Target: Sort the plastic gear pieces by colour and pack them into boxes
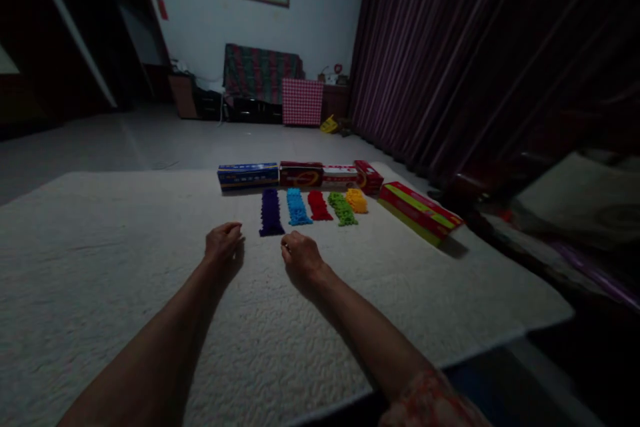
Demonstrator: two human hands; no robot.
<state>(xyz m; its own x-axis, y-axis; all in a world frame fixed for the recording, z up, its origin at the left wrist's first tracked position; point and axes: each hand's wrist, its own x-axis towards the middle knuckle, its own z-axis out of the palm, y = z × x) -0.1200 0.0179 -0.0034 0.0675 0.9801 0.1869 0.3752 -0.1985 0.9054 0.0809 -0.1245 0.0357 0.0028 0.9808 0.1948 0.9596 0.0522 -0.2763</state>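
My left hand is closed in a pinch just left of the dark purple strip. Whatever its fingertips may hold is too small to tell. Close to the near end of that strip is my right hand, its fingers curled together; its grip is hidden. To the right lie a light blue strip, a red strip, a green strip and a shorter yellow strip. These strips have bumpy edges, as if made of many small pieces, but I cannot make out the kind.
Behind the strips stand a blue box, a dark red box, a white-and-red box and another red box. A red-and-yellow-green box lies at the right. All rest on a cream quilted cover.
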